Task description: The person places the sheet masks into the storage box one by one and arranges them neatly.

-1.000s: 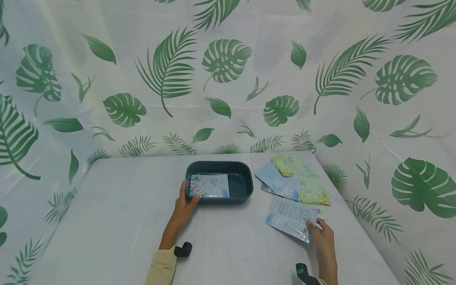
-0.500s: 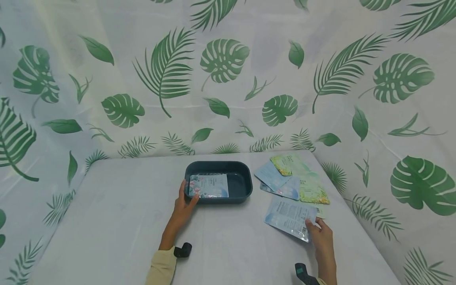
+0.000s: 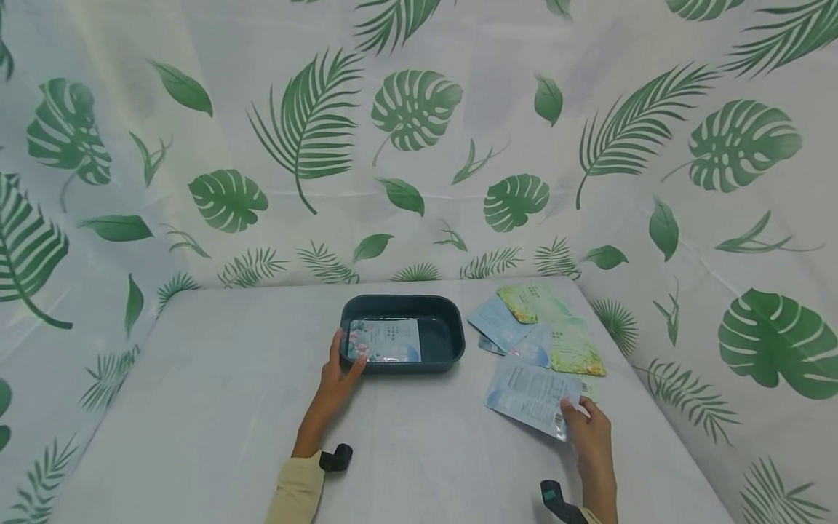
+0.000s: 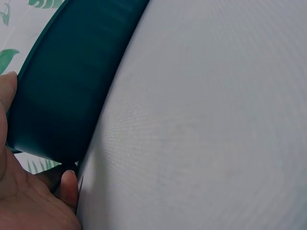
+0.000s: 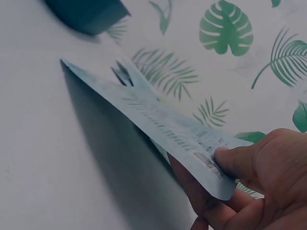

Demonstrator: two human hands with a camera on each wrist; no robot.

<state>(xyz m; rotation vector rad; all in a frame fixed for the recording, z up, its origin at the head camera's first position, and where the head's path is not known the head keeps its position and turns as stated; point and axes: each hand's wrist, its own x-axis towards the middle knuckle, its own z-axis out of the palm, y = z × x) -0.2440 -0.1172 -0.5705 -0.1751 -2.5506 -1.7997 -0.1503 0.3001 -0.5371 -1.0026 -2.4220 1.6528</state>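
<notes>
At the left front corner of a dark teal rectangular tub [image 3: 441, 342], my left hand [image 3: 337, 386] grips the wall, thumb at the front rim and fingers round the left side. A flat packet [image 3: 386, 340] with pink flowers and blue print lies inside the tub's left part. My right hand [image 3: 589, 433] pinches the lower right corner of a light blue packet [image 3: 533, 397] between thumb and fingers. Its printed back with a barcode faces up. In the right wrist view this packet [image 5: 158, 129] slants above the white table, casting a shadow beneath it.
Behind the held packet, several flat packets overlap at the table's right: green ones [image 3: 572, 349] with yellow flowers and pale blue ones [image 3: 500, 324]. The white table [image 3: 216, 378] meets a leaf-printed curtain [image 3: 452, 211] at the back and sides.
The held packet has shifted slightly away from me, its far edge now overlapping the pale blue packet behind it more. My left hand and the tub stay in place.
</notes>
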